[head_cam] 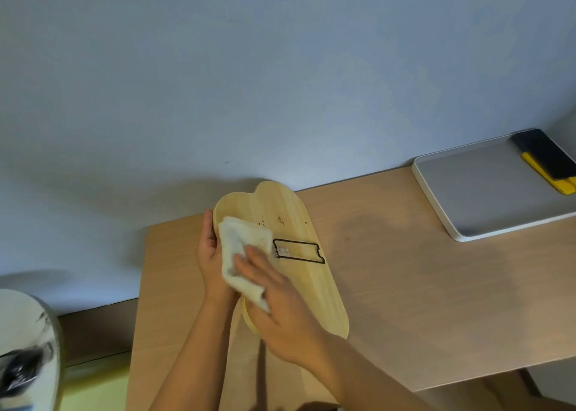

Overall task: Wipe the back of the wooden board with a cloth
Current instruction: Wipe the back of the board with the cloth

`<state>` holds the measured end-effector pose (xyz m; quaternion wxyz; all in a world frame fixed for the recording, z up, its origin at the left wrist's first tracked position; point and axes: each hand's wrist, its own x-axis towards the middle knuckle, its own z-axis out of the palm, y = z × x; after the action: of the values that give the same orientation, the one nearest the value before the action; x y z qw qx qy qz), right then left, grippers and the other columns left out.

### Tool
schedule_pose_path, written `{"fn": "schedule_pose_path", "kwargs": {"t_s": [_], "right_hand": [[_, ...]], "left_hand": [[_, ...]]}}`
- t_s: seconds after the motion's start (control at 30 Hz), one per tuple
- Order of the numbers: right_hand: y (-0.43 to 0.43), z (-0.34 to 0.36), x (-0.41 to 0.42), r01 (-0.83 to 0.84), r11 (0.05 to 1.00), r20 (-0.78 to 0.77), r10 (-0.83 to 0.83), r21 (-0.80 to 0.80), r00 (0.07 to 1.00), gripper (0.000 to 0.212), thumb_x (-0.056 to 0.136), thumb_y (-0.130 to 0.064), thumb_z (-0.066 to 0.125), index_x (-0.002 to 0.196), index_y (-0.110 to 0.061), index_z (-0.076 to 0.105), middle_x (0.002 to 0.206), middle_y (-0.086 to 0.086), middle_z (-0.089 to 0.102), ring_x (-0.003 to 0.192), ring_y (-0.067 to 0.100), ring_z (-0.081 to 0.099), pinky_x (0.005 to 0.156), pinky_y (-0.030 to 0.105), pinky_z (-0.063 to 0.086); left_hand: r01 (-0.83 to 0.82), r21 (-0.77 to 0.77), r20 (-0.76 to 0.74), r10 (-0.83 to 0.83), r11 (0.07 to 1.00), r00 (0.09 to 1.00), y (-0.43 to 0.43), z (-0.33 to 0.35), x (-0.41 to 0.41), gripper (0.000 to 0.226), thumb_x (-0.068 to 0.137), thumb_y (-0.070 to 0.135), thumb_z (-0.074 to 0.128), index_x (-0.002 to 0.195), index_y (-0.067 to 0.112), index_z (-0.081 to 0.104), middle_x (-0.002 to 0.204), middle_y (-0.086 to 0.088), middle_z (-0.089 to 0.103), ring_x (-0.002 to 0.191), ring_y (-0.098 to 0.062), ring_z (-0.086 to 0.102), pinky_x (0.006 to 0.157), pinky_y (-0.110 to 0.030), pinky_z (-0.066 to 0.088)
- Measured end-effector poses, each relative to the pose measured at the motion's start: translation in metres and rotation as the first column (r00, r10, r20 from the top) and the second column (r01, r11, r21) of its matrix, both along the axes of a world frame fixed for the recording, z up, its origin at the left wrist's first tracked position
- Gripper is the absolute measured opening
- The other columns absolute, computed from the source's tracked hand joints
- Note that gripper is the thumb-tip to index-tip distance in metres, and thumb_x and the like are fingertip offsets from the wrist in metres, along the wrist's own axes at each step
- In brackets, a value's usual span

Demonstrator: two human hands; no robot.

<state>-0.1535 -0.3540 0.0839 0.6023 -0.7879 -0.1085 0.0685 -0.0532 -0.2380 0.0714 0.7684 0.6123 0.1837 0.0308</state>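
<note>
A long pale wooden board (299,286) with rounded ends and a notched far end lies tilted above the desk, a black-outlined rectangular mark on its upper face. My left hand (210,254) grips the board's left edge and holds it up. A white cloth (240,248) lies on the board's left part. My right hand (277,301) presses flat on the cloth with fingers spread, pointing toward the far left. The board's near left part is hidden under that hand.
The light wooden desk (420,286) stands against a blue-grey wall. A white tray (486,192) at the far right holds a black and yellow object (548,164). A white round object (28,348) stands at the lower left, beyond the desk's left edge.
</note>
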Motion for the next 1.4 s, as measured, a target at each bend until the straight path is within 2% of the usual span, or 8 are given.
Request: {"fn": "schedule_pose_path", "kwargs": {"t_s": [0.17,0.43,0.57,0.67,0.77,0.87,1.1,1.4], "right_hand": [[0.025,-0.011,0.024,-0.079,0.983,0.029,0.085,-0.165,0.996,0.067,0.103,-0.034,0.038,0.164,-0.029,0.010,0.175,-0.008,0.008,0.159,0.001,-0.001,0.131,0.038,0.013],[0.030,-0.019,0.059,0.123,0.987,-0.007,-0.124,-0.108,0.992,0.057,0.103,-0.027,0.046,0.159,-0.024,0.034,0.169,-0.006,0.033,0.156,0.006,0.024,0.129,0.033,0.024],[0.028,-0.018,0.073,0.228,0.971,-0.032,-0.230,-0.066,0.973,0.047,0.100,-0.054,0.045,0.145,-0.042,0.042,0.142,-0.021,0.060,0.129,-0.012,0.051,0.107,0.015,0.045],[0.019,-0.026,0.090,0.278,0.944,-0.005,-0.283,-0.175,0.959,0.048,0.102,-0.021,0.047,0.149,-0.032,0.045,0.141,-0.005,0.064,0.126,0.010,0.061,0.102,0.030,0.054],[0.010,-0.031,0.112,0.302,0.923,0.053,-0.298,-0.237,0.953,0.052,0.096,-0.005,0.049,0.143,-0.026,0.054,0.133,0.000,0.069,0.120,0.017,0.064,0.097,0.036,0.057],[0.007,-0.037,0.132,0.318,0.898,0.055,-0.317,-0.303,0.947,0.044,0.094,-0.003,0.050,0.133,-0.021,0.062,0.117,0.005,0.073,0.104,0.022,0.066,0.086,0.041,0.058],[-0.013,-0.027,0.162,0.389,0.886,-0.096,-0.423,-0.254,0.901,0.013,0.099,-0.007,0.047,0.097,-0.010,0.059,0.084,0.002,0.063,0.071,0.021,0.055,0.055,0.027,0.038],[0.013,-0.023,0.119,0.112,0.913,0.126,-0.068,-0.391,0.990,0.032,0.094,-0.019,0.058,0.123,-0.020,0.043,0.120,0.011,0.051,0.103,0.026,0.050,0.082,0.037,0.048]], "left_hand": [[0.062,-0.186,-0.104,-0.083,0.981,0.991,0.015,-0.005,-0.012,0.035,0.107,0.045,0.039,0.124,0.025,0.063,0.126,0.000,0.067,0.108,-0.001,0.069,0.096,-0.025,0.055],[-0.010,-0.430,-0.013,0.005,0.903,1.000,0.009,-0.003,0.000,0.052,0.107,0.044,0.035,0.124,0.011,0.071,0.115,-0.013,0.068,0.115,-0.026,0.062,0.107,-0.042,0.044],[0.080,-0.379,0.067,-0.059,0.922,0.996,0.011,-0.002,0.004,0.049,0.108,0.030,0.034,0.103,0.016,0.081,0.096,-0.005,0.076,0.095,-0.016,0.072,0.091,-0.034,0.054],[0.124,-0.323,0.118,-0.090,0.938,0.989,0.010,-0.001,0.003,0.042,0.095,0.009,0.046,0.124,0.018,0.075,0.110,-0.003,0.080,0.102,-0.015,0.075,0.085,-0.026,0.060],[0.064,-0.160,0.027,-0.060,0.985,0.998,0.007,-0.006,0.002,0.088,0.079,-0.023,0.052,0.157,0.018,0.046,0.125,-0.002,0.079,0.100,-0.015,0.077,0.077,-0.023,0.062],[0.043,-0.043,-0.011,-0.044,0.998,0.999,0.006,-0.009,0.000,0.097,0.083,-0.034,0.049,0.162,0.022,0.040,0.123,-0.006,0.079,0.081,-0.015,0.072,0.069,-0.025,0.061],[-0.050,-0.061,-0.084,0.044,0.997,0.995,0.011,-0.011,-0.007,0.098,0.083,-0.033,0.048,0.162,0.024,0.040,0.138,0.008,0.072,0.120,-0.019,0.073,0.086,-0.031,0.063],[-0.034,-0.152,-0.057,0.026,0.988,0.998,0.005,-0.011,-0.005,0.098,0.084,-0.038,0.037,0.160,0.025,0.043,0.132,-0.003,0.076,0.115,-0.021,0.075,0.091,-0.030,0.063]]}}
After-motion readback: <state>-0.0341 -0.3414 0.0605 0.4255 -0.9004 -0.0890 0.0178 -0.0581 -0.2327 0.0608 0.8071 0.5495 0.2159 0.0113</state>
